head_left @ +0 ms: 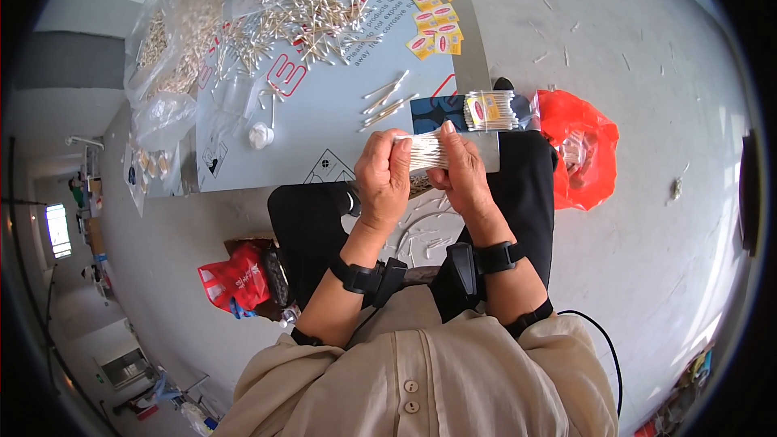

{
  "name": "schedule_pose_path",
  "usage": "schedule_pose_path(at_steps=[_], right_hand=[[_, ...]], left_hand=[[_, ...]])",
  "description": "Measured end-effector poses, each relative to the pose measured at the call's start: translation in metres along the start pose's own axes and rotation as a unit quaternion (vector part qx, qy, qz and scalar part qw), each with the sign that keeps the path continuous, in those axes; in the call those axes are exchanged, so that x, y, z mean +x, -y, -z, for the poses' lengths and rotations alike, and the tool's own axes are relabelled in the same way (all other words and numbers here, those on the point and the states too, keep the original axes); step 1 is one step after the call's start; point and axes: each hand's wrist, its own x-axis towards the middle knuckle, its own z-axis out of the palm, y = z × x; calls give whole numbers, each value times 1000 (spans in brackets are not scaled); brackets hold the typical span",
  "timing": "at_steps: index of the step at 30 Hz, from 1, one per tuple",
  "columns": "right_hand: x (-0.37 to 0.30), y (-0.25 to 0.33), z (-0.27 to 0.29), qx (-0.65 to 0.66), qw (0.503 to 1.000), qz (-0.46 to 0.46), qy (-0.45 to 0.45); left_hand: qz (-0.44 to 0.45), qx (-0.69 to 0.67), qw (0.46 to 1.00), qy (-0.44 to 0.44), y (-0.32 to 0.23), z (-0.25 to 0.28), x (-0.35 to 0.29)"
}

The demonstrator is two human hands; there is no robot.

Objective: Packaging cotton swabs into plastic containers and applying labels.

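Note:
A bundle of cotton swabs (424, 152) lies sideways between my two hands, just past the table's near edge. My left hand (383, 174) closes on its left end, thumb along the swab tips. At the other end my right hand (465, 174) grips with the thumb up on top. Just beyond them is a dark blue patterned pad (437, 112). Beside it, a flat pack of swabs (502, 112) carries a yellow-and-white label (481, 111). A few loose swabs (385, 105) lie on the table to the left of the pad.
The grey-blue tabletop (324, 105) bears a large swab heap (303, 4), a clear bag of swabs (182, 40), several yellow labels (435, 20) and a small white round thing (261, 136). A red plastic bag (595, 142) hangs at right. Another red bag (247, 279) stands lower left. Swabs litter the floor.

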Motion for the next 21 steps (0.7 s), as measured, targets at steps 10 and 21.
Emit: schedule_pose_path(at_steps=[10, 21], right_hand=[[-3, 5, -9, -133, 967, 193, 95], [-2, -5, -17, -21, 982, 187, 28]], left_hand=[[441, -353, 825, 20, 4, 15, 9], [149, -117, 981, -34, 11, -4, -11]])
